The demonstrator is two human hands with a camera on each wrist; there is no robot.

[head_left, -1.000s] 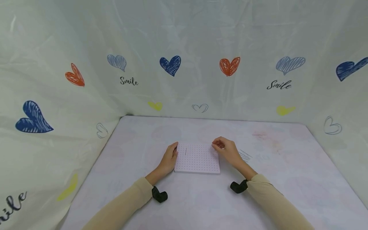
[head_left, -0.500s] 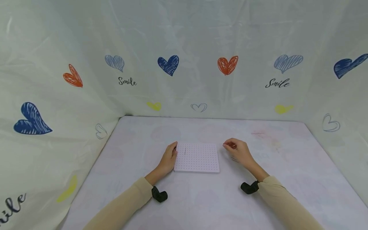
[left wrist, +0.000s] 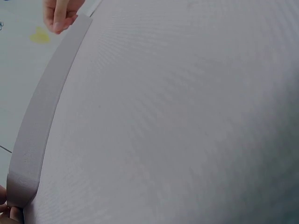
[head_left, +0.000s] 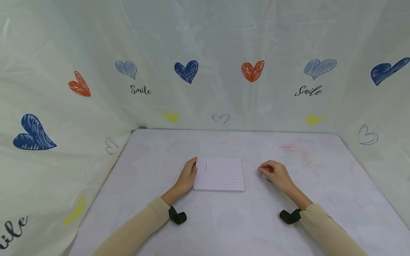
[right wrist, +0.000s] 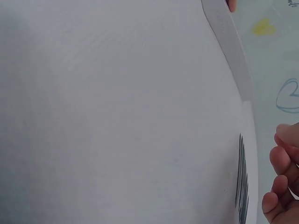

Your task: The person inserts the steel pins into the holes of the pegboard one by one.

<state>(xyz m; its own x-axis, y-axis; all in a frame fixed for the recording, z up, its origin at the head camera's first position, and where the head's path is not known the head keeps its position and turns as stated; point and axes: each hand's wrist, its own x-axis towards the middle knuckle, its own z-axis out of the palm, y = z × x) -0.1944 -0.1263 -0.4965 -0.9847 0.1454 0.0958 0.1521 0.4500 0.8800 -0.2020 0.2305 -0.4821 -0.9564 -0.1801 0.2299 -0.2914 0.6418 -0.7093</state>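
A white square board with rows of small holes lies on the table. One thin dark stick stands in it near the upper left. My left hand grips the board's left edge; its fingertips show beside the board's side in the left wrist view. My right hand is over a small bunch of thin metal sticks, right of the board. In the right wrist view, its loosely bent fingers are apart from the sticks, and nothing shows between them.
A pale table extends around the board, with a faint reddish stain at the back right. Behind it hangs a light curtain printed with hearts and the word Smile. A dark wrist camera sits at each wrist.
My right hand has moved from the board's upper right corner rightward and down to the loose sticks. My left hand stays at the board's left edge, and the standing stick has not moved.
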